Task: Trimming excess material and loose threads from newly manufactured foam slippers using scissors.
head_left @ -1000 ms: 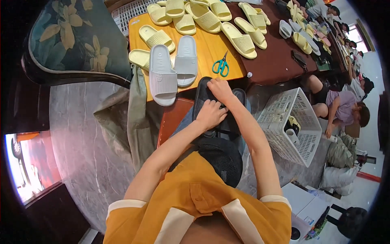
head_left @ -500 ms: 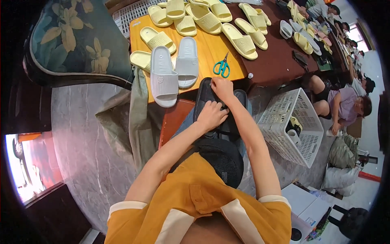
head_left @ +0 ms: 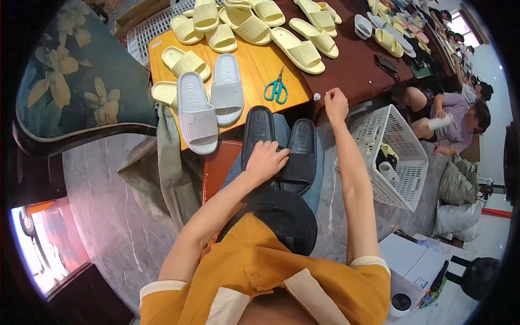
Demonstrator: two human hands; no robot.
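Observation:
Two black slide sandals lie side by side on my lap, toe ends toward my body. My left hand [head_left: 265,161] rests on the strap of the left black slide [head_left: 259,125], its fingers bent and pressed at the strap's inner edge, hiding much of it. Beside it the right black slide [head_left: 300,162] shows its ribbed strap. My right hand [head_left: 337,106] is raised off to the right, away from the slides, near the brown table edge. Its fingers are pinched together; what they hold, if anything, is too small to see.
Teal-handled scissors [head_left: 277,89] lie on the wooden tabletop [head_left: 252,65], near a pair of light grey slides [head_left: 198,116] and several yellow slides [head_left: 244,26]. A white plastic crate [head_left: 387,162] stands on the floor at right. Beyond it sits another person [head_left: 457,122].
My right hand has left the black slides and swung out to the right. My left hand stays on the left slide's strap. The view has shifted, and the co-worker now lifts something white.

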